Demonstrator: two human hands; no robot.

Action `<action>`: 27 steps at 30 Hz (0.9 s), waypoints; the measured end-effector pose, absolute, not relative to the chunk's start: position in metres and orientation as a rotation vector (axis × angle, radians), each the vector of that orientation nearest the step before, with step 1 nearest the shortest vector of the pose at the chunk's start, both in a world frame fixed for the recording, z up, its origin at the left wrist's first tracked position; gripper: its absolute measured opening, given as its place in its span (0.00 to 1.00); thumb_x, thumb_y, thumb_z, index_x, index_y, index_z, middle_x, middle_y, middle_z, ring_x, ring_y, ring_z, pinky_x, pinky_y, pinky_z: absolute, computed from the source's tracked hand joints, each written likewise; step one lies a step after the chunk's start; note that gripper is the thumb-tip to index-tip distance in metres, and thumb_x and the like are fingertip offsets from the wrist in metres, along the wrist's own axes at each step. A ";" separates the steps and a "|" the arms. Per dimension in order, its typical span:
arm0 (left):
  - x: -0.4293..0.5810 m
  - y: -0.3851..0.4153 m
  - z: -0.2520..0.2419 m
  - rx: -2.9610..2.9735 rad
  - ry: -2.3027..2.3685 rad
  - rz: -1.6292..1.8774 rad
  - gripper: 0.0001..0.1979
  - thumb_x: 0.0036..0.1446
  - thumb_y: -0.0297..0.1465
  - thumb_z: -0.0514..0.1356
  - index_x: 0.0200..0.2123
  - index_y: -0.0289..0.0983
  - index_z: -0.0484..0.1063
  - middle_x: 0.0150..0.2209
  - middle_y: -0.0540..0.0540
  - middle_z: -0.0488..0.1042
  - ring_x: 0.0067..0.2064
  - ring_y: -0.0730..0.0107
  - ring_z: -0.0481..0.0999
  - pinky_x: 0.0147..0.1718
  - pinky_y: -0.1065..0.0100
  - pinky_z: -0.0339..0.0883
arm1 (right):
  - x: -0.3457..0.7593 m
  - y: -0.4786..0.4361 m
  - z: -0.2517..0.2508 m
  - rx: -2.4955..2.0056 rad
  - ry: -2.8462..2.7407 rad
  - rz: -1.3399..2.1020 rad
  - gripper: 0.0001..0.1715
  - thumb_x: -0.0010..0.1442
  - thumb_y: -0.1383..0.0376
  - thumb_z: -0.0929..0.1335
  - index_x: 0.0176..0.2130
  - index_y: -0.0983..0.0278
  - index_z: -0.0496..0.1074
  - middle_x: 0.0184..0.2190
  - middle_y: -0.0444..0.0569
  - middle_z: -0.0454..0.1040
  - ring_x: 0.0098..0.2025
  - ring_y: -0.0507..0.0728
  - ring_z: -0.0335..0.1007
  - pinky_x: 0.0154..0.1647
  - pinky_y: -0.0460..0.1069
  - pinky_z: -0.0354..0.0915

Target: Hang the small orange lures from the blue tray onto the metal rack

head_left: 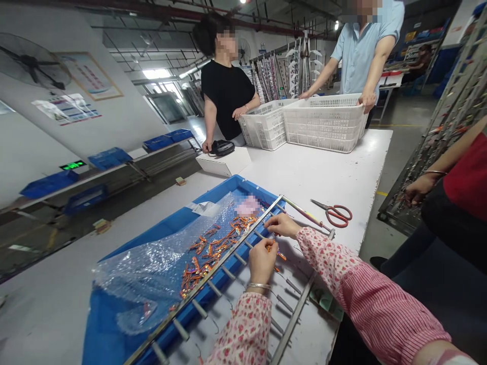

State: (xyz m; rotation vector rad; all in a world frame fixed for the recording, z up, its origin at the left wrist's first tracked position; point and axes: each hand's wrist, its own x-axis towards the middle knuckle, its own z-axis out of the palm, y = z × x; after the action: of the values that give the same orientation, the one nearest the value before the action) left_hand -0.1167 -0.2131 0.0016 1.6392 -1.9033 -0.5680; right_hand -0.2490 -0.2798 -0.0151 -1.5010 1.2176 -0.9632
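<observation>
My left hand (262,261) and my right hand (281,224) meet over a metal rack (213,276) with several pegs, which lies across a blue tray (125,304). Both hands pinch a small orange lure (277,252) close to one peg. Several more orange lures (207,251) lie on bubble wrap (152,263) inside the tray, left of my hands. Both arms wear pink patterned sleeves, and a bracelet circles my left wrist.
Red-handled scissors (337,213) lie on the white table (323,172) beyond my right hand. Two white baskets (323,119) stand at the far end, where two people stand. A white box (222,162) sits nearby. Another person in red is at the right beside a rack.
</observation>
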 end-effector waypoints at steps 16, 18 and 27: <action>-0.130 -0.227 -0.001 1.583 -2.025 -0.797 0.10 0.48 0.33 0.56 0.24 0.37 0.75 0.23 0.48 0.74 0.26 0.72 0.68 0.27 0.72 0.54 | -0.311 -0.189 -0.015 -2.278 1.665 -0.208 0.10 0.51 0.63 0.68 0.30 0.66 0.77 0.27 0.55 0.75 0.31 0.59 0.70 0.30 0.48 0.58; -0.135 -0.226 0.001 1.625 -2.074 -0.714 0.09 0.48 0.33 0.56 0.23 0.37 0.75 0.22 0.48 0.73 0.26 0.72 0.68 0.27 0.72 0.53 | -0.311 -0.180 -0.028 -2.246 1.612 -0.314 0.08 0.51 0.66 0.68 0.33 0.64 0.76 0.29 0.52 0.75 0.33 0.56 0.69 0.32 0.47 0.58; -0.140 -0.217 0.003 1.634 -2.203 -0.602 0.09 0.50 0.31 0.55 0.22 0.40 0.73 0.19 0.50 0.72 0.26 0.71 0.69 0.26 0.72 0.50 | -0.302 -0.170 -0.047 -1.932 1.630 -0.848 0.07 0.50 0.67 0.68 0.33 0.66 0.72 0.23 0.42 0.70 0.26 0.49 0.62 0.30 0.44 0.53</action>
State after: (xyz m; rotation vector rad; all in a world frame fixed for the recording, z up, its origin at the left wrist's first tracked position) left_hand -0.1401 -0.2168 0.0030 1.6338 -2.2031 -0.6021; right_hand -0.3024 -0.1700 -0.0469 -1.9316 1.6302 -0.8485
